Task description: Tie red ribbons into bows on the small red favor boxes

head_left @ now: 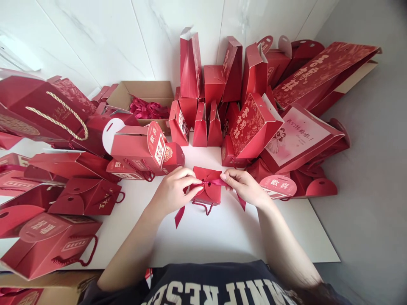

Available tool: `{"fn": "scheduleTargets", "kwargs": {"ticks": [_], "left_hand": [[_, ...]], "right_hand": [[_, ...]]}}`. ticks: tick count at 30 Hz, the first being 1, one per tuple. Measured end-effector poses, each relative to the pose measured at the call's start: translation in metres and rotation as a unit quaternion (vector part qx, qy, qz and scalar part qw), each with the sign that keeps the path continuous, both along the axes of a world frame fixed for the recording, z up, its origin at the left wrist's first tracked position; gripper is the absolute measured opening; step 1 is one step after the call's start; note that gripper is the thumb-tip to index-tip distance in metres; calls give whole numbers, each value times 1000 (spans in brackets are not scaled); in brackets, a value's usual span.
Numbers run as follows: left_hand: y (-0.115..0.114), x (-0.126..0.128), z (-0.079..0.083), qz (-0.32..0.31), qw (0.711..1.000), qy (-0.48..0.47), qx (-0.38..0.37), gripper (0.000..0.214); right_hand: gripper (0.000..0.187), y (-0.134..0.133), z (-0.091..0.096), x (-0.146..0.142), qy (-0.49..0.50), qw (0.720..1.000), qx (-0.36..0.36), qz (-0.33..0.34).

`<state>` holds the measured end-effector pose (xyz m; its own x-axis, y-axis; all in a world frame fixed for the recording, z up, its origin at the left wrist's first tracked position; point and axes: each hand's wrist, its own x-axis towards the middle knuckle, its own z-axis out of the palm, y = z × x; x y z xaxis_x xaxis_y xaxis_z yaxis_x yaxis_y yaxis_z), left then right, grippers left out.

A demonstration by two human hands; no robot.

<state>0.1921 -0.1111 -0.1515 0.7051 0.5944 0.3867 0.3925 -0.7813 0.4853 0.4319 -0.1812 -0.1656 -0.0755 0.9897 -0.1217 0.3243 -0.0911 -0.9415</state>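
A small red gift box (208, 195) stands on the white table in front of me, its rounded top flaps folded together. A dark pink ribbon (217, 181) runs across its top, knotted or crossed near the middle. My left hand (173, 188) pinches the ribbon at the left side of the box, and one tail hangs below it. On the right, my right hand (243, 185) grips the ribbon between thumb and fingers, with another tail dangling underneath. A twisted red cord handle (203, 207) droops from the box's near side.
Red gift boxes (136, 144) crowd the left, and more boxes (254, 127) stand stacked at the back and right. A cardboard box (159, 89) at the back holds loose pink ribbons (149, 109). The white table (206, 241) ends at a grey wall (369, 161).
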Motion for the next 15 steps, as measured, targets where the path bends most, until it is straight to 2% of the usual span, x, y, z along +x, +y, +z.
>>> {"fn": "scheduleTargets", "kwargs": {"ticks": [3,5,9,13,15], "left_hand": [[-2,4,-3,17,998,12,59,11],[-3,6,-2,22,998,19,58,12],[-3,8,3,20,999,27,-15,15],[-4,7,5,69,988,10,-140,12],[-4,6,5,94,982,20,-165,9]], "right_hand": [[40,-1,1,-1,2,1000,8,1],[38,-1,1,-2,8,1000,14,-3],[37,-1,2,-2,14,1000,22,-9],[35,-1,1,-2,1,1000,19,-6],[34,-1,1,-3,-9,1000,18,-6]]}}
